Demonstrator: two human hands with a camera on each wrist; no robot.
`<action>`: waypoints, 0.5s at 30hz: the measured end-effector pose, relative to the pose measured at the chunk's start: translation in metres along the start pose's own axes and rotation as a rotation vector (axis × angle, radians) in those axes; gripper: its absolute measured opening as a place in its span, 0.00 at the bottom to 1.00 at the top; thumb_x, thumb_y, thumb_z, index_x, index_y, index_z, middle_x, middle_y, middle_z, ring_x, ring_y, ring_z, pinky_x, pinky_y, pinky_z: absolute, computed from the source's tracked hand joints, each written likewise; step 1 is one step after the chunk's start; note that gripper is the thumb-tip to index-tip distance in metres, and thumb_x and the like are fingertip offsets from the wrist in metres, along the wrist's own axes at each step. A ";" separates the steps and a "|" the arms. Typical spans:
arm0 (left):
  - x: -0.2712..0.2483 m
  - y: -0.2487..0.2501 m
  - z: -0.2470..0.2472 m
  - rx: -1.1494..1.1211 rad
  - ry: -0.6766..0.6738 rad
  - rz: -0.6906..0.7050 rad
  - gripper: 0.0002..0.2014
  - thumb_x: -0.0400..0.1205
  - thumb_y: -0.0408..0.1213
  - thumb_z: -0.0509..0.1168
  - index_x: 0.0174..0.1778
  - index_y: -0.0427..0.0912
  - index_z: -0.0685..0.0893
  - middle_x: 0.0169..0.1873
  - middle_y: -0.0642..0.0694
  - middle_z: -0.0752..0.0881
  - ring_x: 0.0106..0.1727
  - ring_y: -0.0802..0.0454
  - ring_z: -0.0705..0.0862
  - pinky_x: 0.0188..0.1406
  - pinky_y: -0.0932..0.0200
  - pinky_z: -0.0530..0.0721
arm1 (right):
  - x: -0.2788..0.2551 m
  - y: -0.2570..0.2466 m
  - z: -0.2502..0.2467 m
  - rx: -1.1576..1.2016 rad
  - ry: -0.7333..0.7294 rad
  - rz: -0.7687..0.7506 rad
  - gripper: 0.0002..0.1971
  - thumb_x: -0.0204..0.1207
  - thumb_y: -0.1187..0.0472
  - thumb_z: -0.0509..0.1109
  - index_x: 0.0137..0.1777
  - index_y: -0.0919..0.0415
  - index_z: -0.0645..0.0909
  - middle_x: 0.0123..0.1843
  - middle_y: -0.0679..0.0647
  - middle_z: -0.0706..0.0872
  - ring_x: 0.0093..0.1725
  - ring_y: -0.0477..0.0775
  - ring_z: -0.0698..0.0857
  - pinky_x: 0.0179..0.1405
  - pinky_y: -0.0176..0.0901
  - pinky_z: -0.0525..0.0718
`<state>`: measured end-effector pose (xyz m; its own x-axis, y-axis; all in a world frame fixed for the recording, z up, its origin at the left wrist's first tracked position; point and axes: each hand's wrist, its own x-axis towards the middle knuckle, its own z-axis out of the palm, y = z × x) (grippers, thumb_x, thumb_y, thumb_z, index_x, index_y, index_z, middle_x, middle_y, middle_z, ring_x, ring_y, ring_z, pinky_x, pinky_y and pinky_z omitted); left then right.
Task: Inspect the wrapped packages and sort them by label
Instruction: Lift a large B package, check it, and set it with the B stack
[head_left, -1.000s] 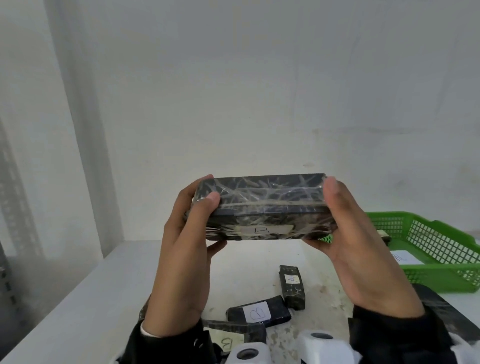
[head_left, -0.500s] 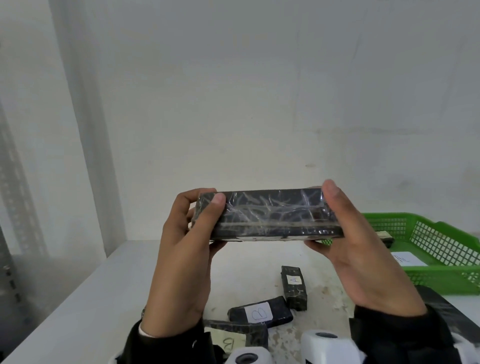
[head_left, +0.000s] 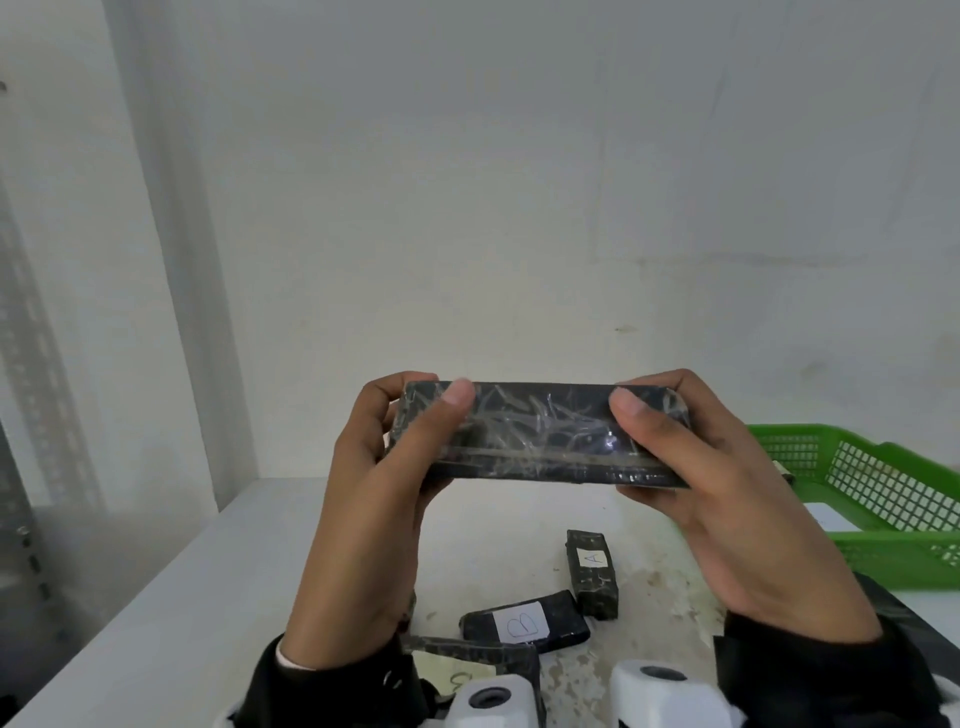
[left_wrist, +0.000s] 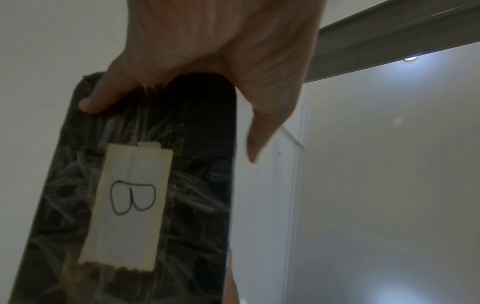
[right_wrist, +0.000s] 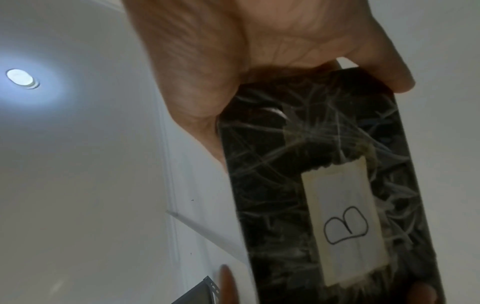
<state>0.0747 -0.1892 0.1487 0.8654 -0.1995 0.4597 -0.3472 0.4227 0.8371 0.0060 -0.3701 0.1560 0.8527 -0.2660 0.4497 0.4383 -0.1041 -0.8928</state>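
Table (head_left: 156, 623) lies below us, green basket (head_left: 883, 561) at three o'clock. We hold the wrapped package (head_left: 535, 436) raised level at twelve o'clock, left hand (head_left: 374, 519) and right hand (head_left: 727, 514) pinching its ends, thumbs on top. Its label (left_wrist: 127, 205) reads B. Smaller packages (head_left: 524, 626) lie at six o'clock.

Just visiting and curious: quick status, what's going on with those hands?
Left hand and right hand grip the wrapped package by its ends. Label underneath reads B. Nothing in the way.
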 end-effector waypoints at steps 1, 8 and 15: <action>-0.001 0.001 0.001 0.020 -0.020 -0.007 0.29 0.62 0.51 0.78 0.56 0.43 0.82 0.43 0.48 0.90 0.41 0.55 0.89 0.52 0.55 0.85 | 0.000 0.000 -0.001 -0.002 -0.004 0.000 0.25 0.53 0.34 0.77 0.44 0.48 0.82 0.47 0.51 0.89 0.48 0.48 0.87 0.61 0.58 0.77; -0.001 0.001 -0.001 0.033 0.004 0.025 0.27 0.59 0.38 0.80 0.54 0.46 0.83 0.45 0.42 0.89 0.38 0.53 0.90 0.41 0.66 0.87 | 0.001 0.002 -0.001 -0.012 -0.050 0.037 0.31 0.53 0.27 0.78 0.45 0.49 0.81 0.49 0.57 0.87 0.48 0.48 0.87 0.59 0.54 0.80; -0.001 0.001 -0.004 0.117 -0.046 0.030 0.29 0.59 0.47 0.82 0.56 0.51 0.83 0.47 0.46 0.91 0.44 0.52 0.92 0.48 0.62 0.84 | 0.003 0.006 0.001 0.020 0.026 0.055 0.25 0.53 0.41 0.76 0.46 0.55 0.81 0.41 0.50 0.88 0.40 0.47 0.87 0.56 0.56 0.81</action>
<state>0.0753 -0.1846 0.1480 0.8372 -0.2301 0.4961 -0.4150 0.3235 0.8504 0.0114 -0.3705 0.1525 0.8680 -0.2956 0.3989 0.3970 -0.0694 -0.9152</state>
